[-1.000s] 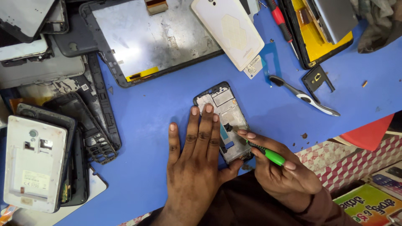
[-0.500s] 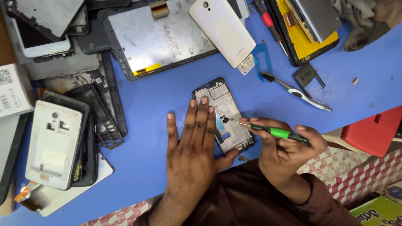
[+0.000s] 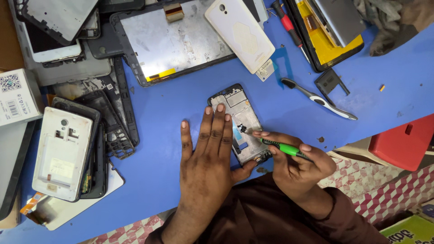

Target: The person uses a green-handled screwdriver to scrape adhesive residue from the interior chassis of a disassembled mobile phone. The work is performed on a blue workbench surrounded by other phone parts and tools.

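An opened phone frame (image 3: 238, 118) lies on the blue table (image 3: 158, 153), its metal inside facing up. My left hand (image 3: 208, 158) rests flat on the table with its fingertips on the frame's left edge and its thumb at the lower end. My right hand (image 3: 300, 165) grips a green-handled screwdriver (image 3: 280, 147). The tool's tip touches the middle of the frame, just right of my left fingertips.
Phone backs, frames and covers are piled at the left (image 3: 63, 151). A tablet shell (image 3: 174, 40) and a white back cover (image 3: 239, 31) lie at the top. A grey brush-like tool (image 3: 318, 99) sits to the right. A red box (image 3: 402, 142) stands past the table edge.
The view has shifted slightly. My right hand has lowered a little, and the screwdriver tip stays on the middle of the frame. My left hand keeps pressing the frame.
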